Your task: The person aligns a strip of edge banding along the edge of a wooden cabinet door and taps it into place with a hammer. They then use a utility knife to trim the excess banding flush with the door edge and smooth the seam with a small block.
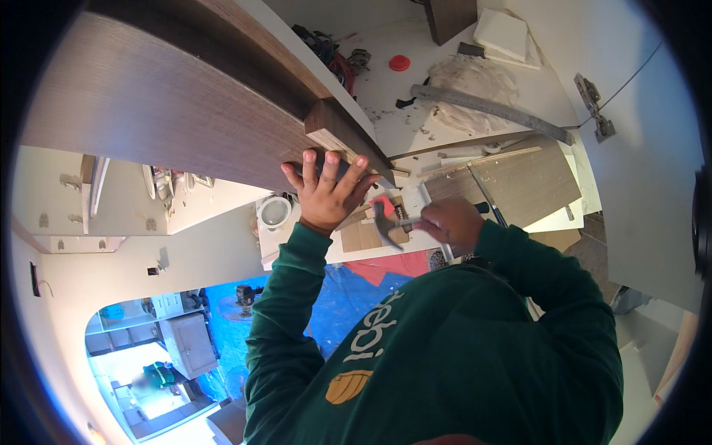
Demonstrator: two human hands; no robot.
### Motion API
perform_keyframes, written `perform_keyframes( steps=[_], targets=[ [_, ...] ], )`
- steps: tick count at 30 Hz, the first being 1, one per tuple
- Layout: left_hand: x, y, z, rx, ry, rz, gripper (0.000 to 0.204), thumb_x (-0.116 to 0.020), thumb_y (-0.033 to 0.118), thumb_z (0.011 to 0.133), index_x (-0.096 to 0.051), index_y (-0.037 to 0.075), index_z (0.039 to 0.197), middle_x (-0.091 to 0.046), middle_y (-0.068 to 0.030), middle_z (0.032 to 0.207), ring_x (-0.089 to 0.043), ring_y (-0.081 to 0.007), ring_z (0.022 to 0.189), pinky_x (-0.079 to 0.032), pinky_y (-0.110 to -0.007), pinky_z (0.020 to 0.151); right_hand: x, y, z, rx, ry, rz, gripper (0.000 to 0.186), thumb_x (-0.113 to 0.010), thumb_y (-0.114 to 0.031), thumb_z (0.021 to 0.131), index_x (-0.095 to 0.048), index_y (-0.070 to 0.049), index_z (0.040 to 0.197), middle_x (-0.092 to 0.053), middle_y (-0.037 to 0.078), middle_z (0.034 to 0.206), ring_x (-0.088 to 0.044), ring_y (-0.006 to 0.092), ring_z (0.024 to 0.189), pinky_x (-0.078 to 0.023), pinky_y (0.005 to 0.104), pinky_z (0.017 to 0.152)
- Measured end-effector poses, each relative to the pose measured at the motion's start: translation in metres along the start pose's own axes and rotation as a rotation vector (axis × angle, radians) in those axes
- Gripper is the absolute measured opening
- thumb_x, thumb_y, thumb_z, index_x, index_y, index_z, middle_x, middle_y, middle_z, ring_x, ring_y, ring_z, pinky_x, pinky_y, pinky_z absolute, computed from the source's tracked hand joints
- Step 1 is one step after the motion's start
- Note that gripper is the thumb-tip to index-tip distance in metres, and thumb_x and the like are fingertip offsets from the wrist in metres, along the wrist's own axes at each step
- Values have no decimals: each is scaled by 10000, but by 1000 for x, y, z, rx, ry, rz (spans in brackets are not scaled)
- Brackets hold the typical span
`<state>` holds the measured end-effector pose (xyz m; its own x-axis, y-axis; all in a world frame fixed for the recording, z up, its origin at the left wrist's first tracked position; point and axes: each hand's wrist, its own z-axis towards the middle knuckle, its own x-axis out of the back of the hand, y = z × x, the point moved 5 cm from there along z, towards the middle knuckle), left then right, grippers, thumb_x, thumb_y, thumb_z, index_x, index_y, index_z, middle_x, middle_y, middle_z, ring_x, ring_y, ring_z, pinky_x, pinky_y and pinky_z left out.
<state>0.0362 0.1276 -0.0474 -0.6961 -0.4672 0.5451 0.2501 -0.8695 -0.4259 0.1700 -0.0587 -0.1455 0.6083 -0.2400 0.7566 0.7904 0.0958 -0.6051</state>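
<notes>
My left hand (326,189) is open, fingers spread, with its fingertips on a dark wood strip (330,130) along the lower edge of a large brown panel (148,96). My right hand (449,222) is closed on the handle of a claw hammer (386,222), whose metal head hangs below and right of my left hand. Behind the hammer lie a pink piece (382,204) and cardboard (360,237) on a pale worktop. A brown board (534,185) with thin strips and long tools on it lies right of my right hand.
A white shelf (386,89) holds a red lid, crumpled cloth and a bent metal rule (489,111). A white door (645,170) with a hinge stands at right. Below are blue floor sheeting (304,289) and a fan. Another person (156,378) is in the far lower left.
</notes>
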Motion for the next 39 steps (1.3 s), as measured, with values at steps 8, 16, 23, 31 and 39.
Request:
perform_keyframes(
  steps=[8, 16, 23, 31, 39],
  targets=[
    [-1, -1, -2, -7, -1, 7, 985, -809, 619, 755, -341, 361, 1583, -61, -124, 1710, -122, -450, 1543, -3, -693, 1183, 3, 11, 9, 48, 98, 15, 340, -680, -364, 941, -591, -78, 779, -593, 125, 661, -614, 369, 609, -465, 498, 546],
    [1, 8, -5, 56, -49, -27, 929, -813, 543, 797, -361, 314, 1576, -95, -196, 1690, -129, -485, 1529, -41, -695, 1182, 7, 2, -5, -47, -37, 57, 347, -643, -405, 963, -634, -98, 803, -629, 104, 673, -636, 339, 621, -484, 476, 577],
    [12, 28, 3, 304, 4, -94, 766, -836, 374, 823, -484, 243, 1491, -269, -250, 1601, -274, -480, 1445, -206, -657, 1164, 8, 18, -31, -136, -87, 123, 349, -666, -382, 949, -645, -73, 788, -613, 119, 667, -624, 352, 632, -474, 471, 584],
    [24, 43, 8, 684, 69, -141, 647, -930, 230, 727, -568, 58, 1235, -531, -188, 1283, -503, -327, 1113, -404, -467, 971, 12, 45, -37, -89, -84, 262, 371, -670, -405, 941, -661, -65, 795, -619, 134, 672, -627, 363, 635, -468, 476, 585],
    [16, 56, 16, 919, -215, -268, 185, -811, 85, 796, -672, 68, 917, -722, -43, 791, -657, -209, 696, -511, -350, 675, -24, 71, -35, -123, -261, 351, 421, -650, -473, 945, -683, -69, 830, -643, 117, 675, -656, 333, 640, -504, 463, 603]
  ],
)
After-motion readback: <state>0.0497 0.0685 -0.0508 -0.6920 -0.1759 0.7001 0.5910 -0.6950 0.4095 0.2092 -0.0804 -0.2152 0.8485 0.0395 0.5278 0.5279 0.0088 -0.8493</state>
